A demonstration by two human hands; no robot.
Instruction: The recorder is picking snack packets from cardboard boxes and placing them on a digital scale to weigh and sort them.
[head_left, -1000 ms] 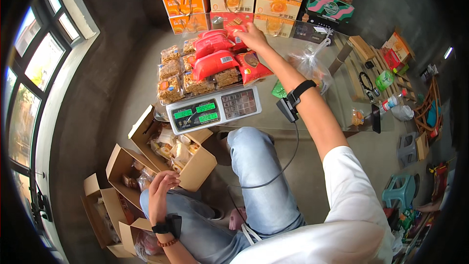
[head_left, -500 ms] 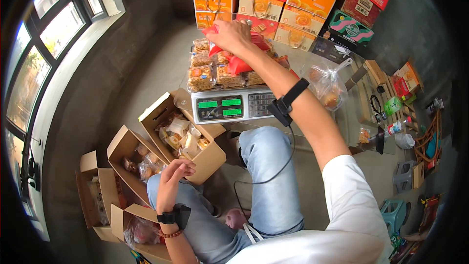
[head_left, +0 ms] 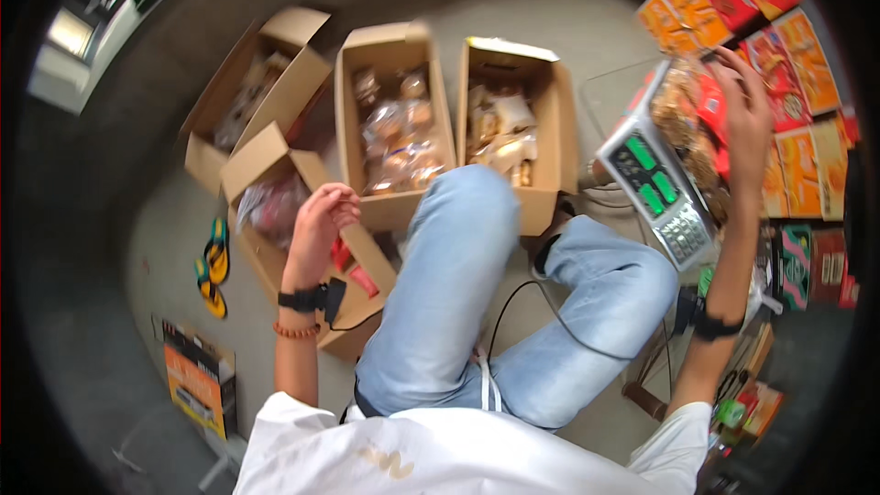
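My right hand, at the far right, has its fingers closed on a red plastic bag, slightly smeared by motion. The bag lies over clear-wrapped golden-brown snack blocks on a scale with green lit displays; my hand and forearm hide part of the load. My left hand hangs empty, fingers loosely curled, above an open carton holding a clear plastic bag with reddish contents. Each wrist wears a black strap; beads circle the left one.
Beyond my knees stand open cartons: one with bagged round buns, one with packaged pale pastries, and another carton further left. Colourful gift boxes are stacked at the right. Yellow-and-black sandals and an orange-black box lie left. A cable crosses my legs.
My view has swung left, so the scale and gift boxes now appear at the right and the cartons in the middle. My right hand stays at the red bag; my left remains empty.
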